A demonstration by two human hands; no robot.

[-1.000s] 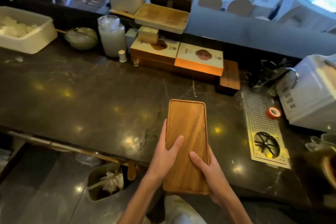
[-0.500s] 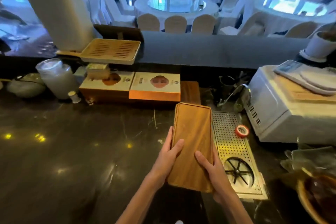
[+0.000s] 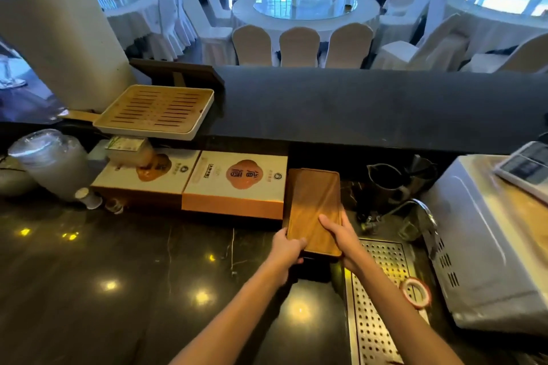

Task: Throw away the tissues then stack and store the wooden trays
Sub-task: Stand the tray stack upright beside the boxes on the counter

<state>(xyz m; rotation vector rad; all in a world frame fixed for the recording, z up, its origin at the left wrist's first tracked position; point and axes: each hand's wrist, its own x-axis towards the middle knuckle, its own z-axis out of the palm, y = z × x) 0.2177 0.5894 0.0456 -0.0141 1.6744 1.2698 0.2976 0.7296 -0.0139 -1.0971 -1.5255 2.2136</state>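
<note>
A long brown wooden tray (image 3: pixel 312 204) lies lengthwise at the back of the dark counter, on top of a darker stack of wood whose edge shows below its near end. It sits just right of an orange and white box. My left hand (image 3: pixel 286 247) grips the tray's near left corner. My right hand (image 3: pixel 338 231) holds its near right edge, thumb on the top face. No tissues are in view.
Two orange and white boxes (image 3: pixel 234 184) line the back left, with a slatted bamboo tray (image 3: pixel 157 111) above. A perforated metal drain plate (image 3: pixel 382 299) with a tape roll (image 3: pixel 415 293) lies right. A white appliance (image 3: pixel 486 246), metal pitchers (image 3: pixel 385 181) and a tap stand nearby.
Both hands have carried the wooden tray from the counter's near edge forward and right, onto the wood stack beside the boxes. The camera has followed forward.
</note>
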